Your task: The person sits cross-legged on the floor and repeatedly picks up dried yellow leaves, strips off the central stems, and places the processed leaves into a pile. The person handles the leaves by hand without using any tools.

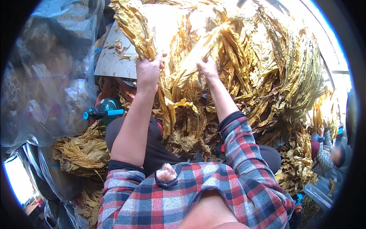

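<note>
My left hand (150, 67) is closed around the stem end of a bundle of dried yellow-brown leaves (134, 28), likely tobacco, which fans upward. Below that fist hang narrow leaf strips (168, 114). To its right, my right hand (208, 68) grips a long pale leaf (197, 57) that slants from lower left to upper right; its fingertips are partly hidden by it. Behind and right of both hands is a large heap of dried leaves (266, 57). Strong glare washes out the area between and above the hands.
A grey board (115, 54) with leaf scraps lies left of my left hand. Clear plastic sheeting (51, 86) hangs at left. A green bottle with a blue-and-black spray head (105, 111) stands by my left knee, above a leaf pile (83, 151). Another person (326, 157) sits at far right.
</note>
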Action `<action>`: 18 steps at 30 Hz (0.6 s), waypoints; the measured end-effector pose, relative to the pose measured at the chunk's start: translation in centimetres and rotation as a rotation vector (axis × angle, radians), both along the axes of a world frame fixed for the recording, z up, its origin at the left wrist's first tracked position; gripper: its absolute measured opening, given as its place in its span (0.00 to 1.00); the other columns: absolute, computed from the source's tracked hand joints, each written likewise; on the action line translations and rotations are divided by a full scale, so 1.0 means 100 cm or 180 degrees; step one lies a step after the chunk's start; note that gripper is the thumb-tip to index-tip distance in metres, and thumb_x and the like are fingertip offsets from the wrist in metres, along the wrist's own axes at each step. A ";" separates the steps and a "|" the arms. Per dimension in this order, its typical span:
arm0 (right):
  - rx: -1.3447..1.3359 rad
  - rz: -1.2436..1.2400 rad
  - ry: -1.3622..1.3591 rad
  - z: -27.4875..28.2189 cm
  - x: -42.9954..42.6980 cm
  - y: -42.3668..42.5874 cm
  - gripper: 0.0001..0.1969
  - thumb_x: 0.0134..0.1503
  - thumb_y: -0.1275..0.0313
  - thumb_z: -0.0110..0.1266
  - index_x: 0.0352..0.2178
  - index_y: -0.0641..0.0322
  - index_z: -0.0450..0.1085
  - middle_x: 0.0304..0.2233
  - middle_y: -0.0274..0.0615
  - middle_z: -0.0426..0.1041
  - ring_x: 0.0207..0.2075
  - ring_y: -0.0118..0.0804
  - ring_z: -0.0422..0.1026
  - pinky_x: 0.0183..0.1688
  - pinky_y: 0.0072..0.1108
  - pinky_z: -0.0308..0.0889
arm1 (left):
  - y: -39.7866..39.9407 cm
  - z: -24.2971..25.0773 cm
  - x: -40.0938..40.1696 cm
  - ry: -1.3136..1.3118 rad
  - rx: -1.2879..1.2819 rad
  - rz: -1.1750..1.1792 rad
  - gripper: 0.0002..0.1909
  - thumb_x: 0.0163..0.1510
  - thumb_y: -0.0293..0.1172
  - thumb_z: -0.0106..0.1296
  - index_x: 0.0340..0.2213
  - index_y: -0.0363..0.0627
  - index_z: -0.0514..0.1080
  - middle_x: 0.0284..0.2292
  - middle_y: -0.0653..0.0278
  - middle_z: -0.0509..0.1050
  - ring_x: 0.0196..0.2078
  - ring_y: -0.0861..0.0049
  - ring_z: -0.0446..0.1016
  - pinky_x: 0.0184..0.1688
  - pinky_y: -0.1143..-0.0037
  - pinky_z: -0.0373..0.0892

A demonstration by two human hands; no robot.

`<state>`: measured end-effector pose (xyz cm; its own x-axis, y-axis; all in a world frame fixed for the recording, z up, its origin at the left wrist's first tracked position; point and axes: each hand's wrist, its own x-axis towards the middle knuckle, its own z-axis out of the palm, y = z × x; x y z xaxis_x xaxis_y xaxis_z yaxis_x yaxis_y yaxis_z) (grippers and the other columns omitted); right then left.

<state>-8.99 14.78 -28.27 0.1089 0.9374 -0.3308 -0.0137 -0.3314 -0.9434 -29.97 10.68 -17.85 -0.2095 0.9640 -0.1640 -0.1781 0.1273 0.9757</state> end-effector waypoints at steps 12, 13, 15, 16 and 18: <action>0.1499 0.1515 0.0502 0.162 -0.050 -0.002 0.21 0.56 0.71 0.48 0.51 0.68 0.57 0.37 0.46 0.71 0.34 0.30 0.72 0.35 0.18 0.70 | -0.004 0.005 0.022 -0.0443 0.0283 -0.0945 0.24 0.41 0.22 0.59 0.43 0.38 0.67 0.37 0.61 0.72 0.39 0.75 0.70 0.43 0.77 0.67; 0.1715 0.1559 0.0547 0.164 -0.050 -0.001 0.22 0.57 0.71 0.48 0.52 0.68 0.57 0.39 0.46 0.71 0.37 0.31 0.72 0.36 0.19 0.70 | -0.001 0.000 0.015 -0.0260 0.0124 -0.0687 0.23 0.41 0.23 0.58 0.43 0.37 0.67 0.36 0.60 0.73 0.40 0.73 0.71 0.44 0.77 0.67; 0.1785 0.0634 -0.0029 0.155 -0.033 -0.002 0.17 0.56 0.72 0.47 0.46 0.68 0.62 0.41 0.45 0.70 0.39 0.33 0.71 0.40 0.21 0.69 | -0.004 0.017 0.009 -0.0313 -0.0143 -0.0324 0.17 0.46 0.21 0.53 0.41 0.34 0.67 0.35 0.58 0.73 0.37 0.72 0.72 0.44 0.75 0.68; 0.1489 0.0460 -0.0419 0.132 -0.024 -0.005 0.16 0.55 0.72 0.48 0.44 0.68 0.63 0.40 0.45 0.70 0.39 0.33 0.71 0.42 0.21 0.68 | 0.000 0.003 0.001 -0.0411 0.0060 -0.0259 0.16 0.48 0.20 0.51 0.41 0.33 0.67 0.36 0.58 0.73 0.37 0.71 0.73 0.44 0.74 0.68; 0.0847 0.0393 -0.1073 0.052 -0.008 -0.007 0.16 0.52 0.70 0.50 0.42 0.66 0.63 0.39 0.45 0.69 0.41 0.35 0.69 0.45 0.24 0.66 | 0.007 -0.011 -0.007 -0.0917 0.0227 -0.0425 0.13 0.54 0.24 0.46 0.42 0.35 0.66 0.36 0.59 0.73 0.33 0.72 0.74 0.35 0.74 0.71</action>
